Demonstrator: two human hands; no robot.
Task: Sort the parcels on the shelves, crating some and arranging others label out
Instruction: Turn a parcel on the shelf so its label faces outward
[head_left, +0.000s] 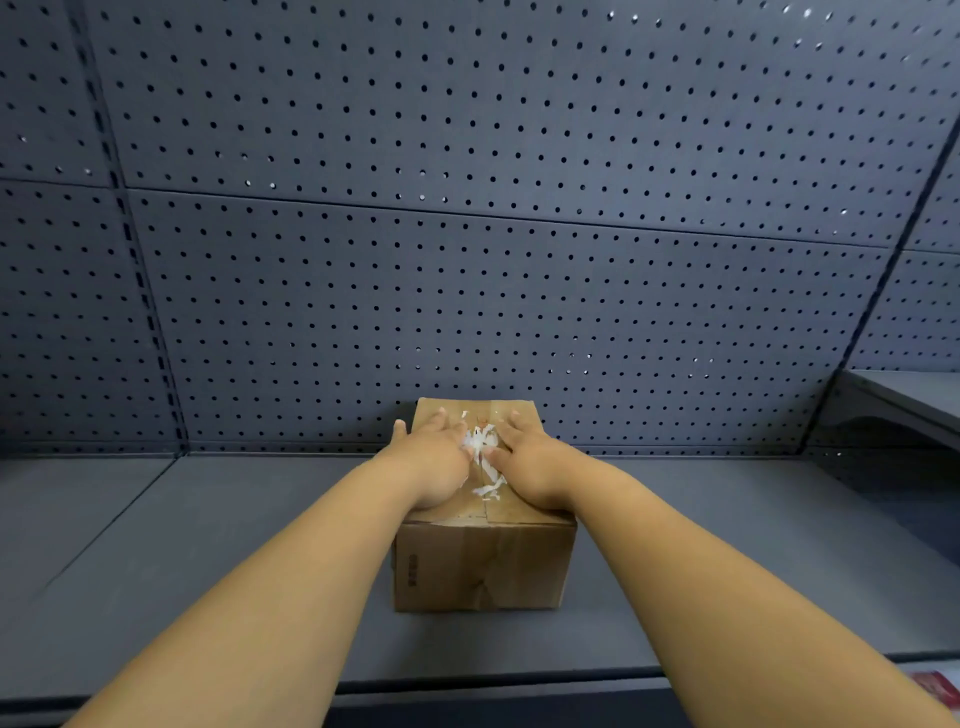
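Note:
A brown cardboard parcel (480, 566) stands on the grey shelf (208, 571), its far end against the pegboard back wall. Torn white label scraps (483, 447) run along its top seam. My left hand (436, 457) lies flat on the left half of the parcel's top, fingers spread and pointing away from me. My right hand (524, 457) lies flat on the right half in the same way. Neither hand wraps around the parcel. The near face shows a small dark print and a crease.
A dark perforated pegboard wall (467, 234) rises behind the shelf. A second grey shelf (904, 395) juts out at the right, higher up. A red item (935, 688) peeks out below the shelf's front edge at the lower right.

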